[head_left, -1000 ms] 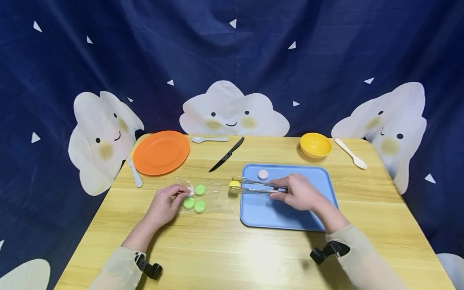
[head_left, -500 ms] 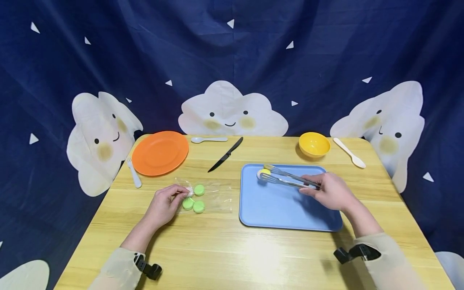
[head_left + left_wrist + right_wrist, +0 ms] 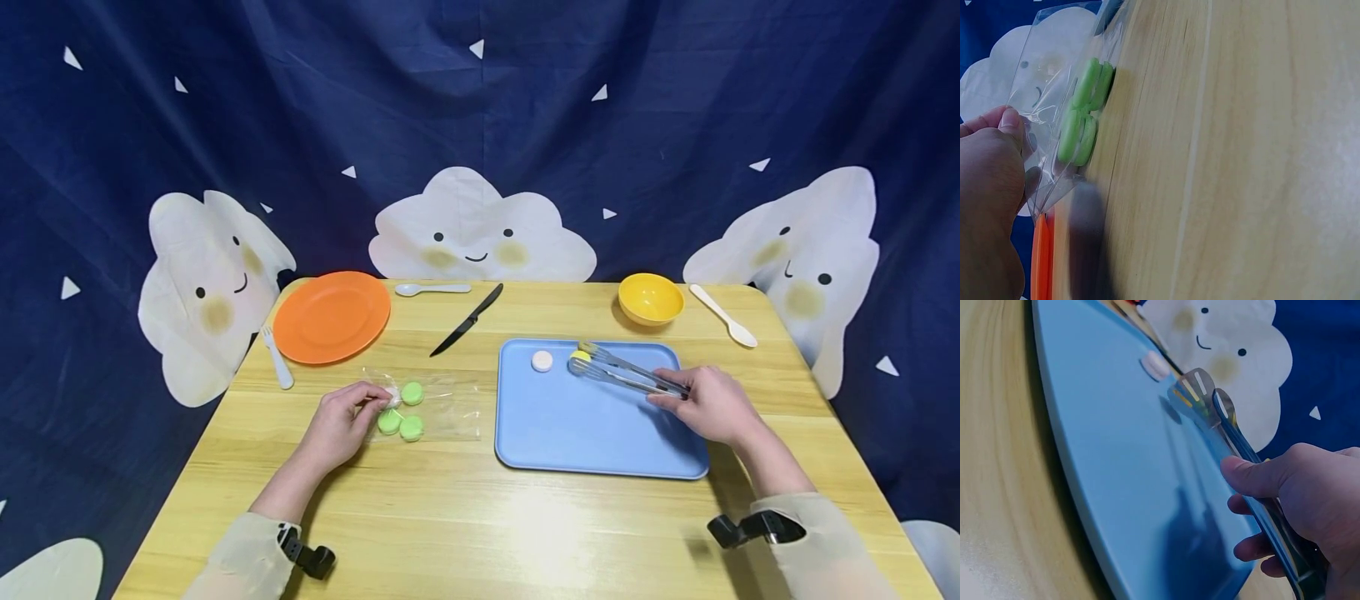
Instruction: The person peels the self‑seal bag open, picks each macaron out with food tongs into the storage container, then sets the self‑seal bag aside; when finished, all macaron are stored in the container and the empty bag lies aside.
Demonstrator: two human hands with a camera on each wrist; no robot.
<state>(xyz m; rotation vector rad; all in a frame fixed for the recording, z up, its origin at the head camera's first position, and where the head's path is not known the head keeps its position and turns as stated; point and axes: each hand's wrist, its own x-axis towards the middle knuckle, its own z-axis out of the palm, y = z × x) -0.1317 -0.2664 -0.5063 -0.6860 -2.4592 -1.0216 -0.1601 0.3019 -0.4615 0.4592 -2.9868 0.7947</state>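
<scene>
Head view alone shows both: left hand [image 3: 341, 425] pinching bag [image 3: 448, 410], right hand [image 3: 716, 406] gripping tongs [image 3: 630, 366].

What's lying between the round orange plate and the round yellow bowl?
A pale white spoon and a slim black knife lie there on the light wooden table. The head view shows both, the spoon closer to the plate.

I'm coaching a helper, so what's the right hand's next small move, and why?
The right hand should probably lower the tongs and release the yellow cookie beside the pink cookie on the tray. They hold it over a bare patch, and their shadow lies apart from them, suggesting it hangs above the surface.
</scene>
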